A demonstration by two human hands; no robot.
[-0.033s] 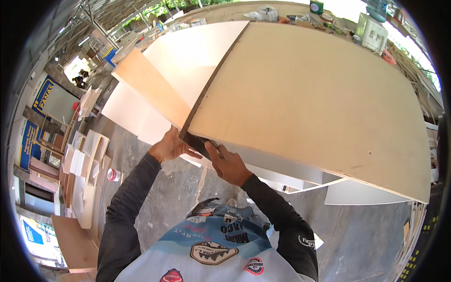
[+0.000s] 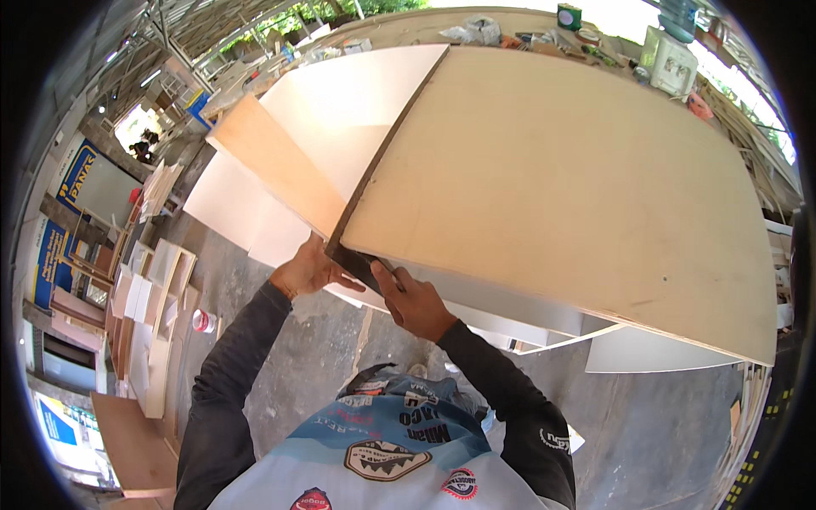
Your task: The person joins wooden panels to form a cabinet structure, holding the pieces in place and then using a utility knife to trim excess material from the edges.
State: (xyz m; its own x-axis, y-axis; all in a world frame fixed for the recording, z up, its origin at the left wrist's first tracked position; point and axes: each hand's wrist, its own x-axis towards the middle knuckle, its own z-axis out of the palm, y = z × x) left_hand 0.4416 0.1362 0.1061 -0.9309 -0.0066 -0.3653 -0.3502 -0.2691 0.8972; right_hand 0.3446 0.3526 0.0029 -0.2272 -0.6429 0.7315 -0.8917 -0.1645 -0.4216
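Observation:
A large wooden carcass lies before me, its broad bare plywood panel facing up. A dark brown edge strip runs along the panel's left side to the near corner. My left hand grips that corner from the left, with its fingertips passing beneath the dark edge. Just right of the corner, my right hand is closed, its index finger against the dark front face. Something dark shows between its fingers, too hidden to name. Left of the strip, a pale plywood board slants between white panels.
Boards and white box parts are stacked at the left. A small white and red tub stands on the grey floor. Behind the carcass are plastic bags and a water dispenser. Thin wood strips lie along the right.
The view has shifted very slightly. Both hands stay at the same corner, with hardly any visible movement.

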